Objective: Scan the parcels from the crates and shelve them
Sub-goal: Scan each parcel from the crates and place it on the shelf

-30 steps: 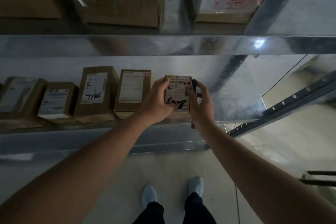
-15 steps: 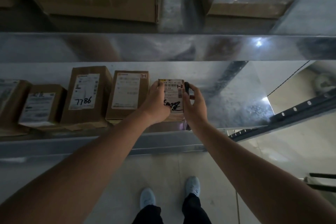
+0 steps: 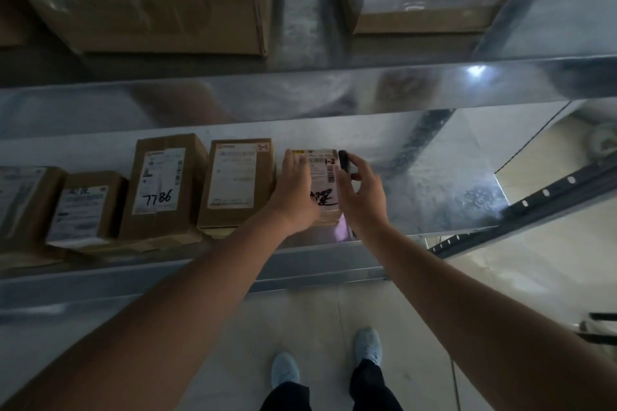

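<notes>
Cardboard parcel (image 3: 322,183) on shelf (image 3: 434,210), L hand (image 3: 293,197) flat against it.

From my feed I see both forearms bare right up to the bottom edge of the frame, with no sleeve showing on either. The left hand (image 3: 295,200) and the right hand (image 3: 362,198) wear no gloves, and I can make out no watch, ring or band on either wrist. Down below, the trousers (image 3: 334,394) are dark, close to black, and reach to the ankle. The shoes (image 3: 367,344) are a pale blue-grey, rounded at the toe, sneaker-like; the dim light hides any laces.
</notes>
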Action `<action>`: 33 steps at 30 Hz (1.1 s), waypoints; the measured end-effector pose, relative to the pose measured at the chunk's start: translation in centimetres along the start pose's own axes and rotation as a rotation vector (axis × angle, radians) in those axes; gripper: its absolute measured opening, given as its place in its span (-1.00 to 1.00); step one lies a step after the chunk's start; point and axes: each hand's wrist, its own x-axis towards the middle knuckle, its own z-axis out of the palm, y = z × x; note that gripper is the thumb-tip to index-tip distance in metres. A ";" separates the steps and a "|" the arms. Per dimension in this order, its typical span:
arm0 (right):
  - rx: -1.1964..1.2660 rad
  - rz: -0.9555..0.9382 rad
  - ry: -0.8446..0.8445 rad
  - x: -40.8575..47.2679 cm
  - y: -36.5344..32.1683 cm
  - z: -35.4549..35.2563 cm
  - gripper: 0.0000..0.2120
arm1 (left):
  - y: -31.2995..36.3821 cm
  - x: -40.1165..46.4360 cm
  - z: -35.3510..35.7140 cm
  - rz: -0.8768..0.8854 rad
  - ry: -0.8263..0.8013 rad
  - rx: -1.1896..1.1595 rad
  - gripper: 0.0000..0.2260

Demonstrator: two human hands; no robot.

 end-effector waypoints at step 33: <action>-0.740 -0.046 0.072 4.8 5.9 -19.9 -0.60 | 16.5 -0.8 9.4 0.165 0.159 0.495 -0.49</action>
